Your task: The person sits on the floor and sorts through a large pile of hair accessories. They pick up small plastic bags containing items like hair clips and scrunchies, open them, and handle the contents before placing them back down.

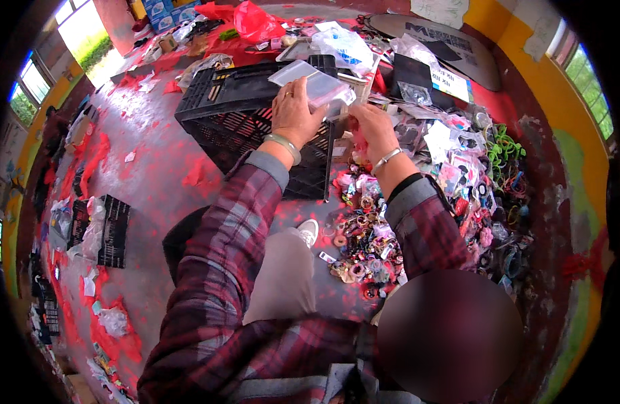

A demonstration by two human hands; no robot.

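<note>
My left hand (295, 116) is closed on the near side of some clear plastic bags (308, 79), which lie flat above the black plastic crate (219, 97). Just right of it, my right hand (374, 129) has its fingers bent together by the crumpled end of the plastic. Something small and pinkish shows below those fingers, too unclear to name. The crate has slatted sides and stands in front of me, its top used as a surface. Below my right forearm a heap of small colourful hair ties (370, 246) spreads over the floor.
More hair ties, green coils (505, 151) and packaging pile up along the right wall. Behind the crate lie a white plastic bag (343, 47), a black folder (411, 77) and a red bag (256, 23). Another black crate (113, 232) stands on the left floor.
</note>
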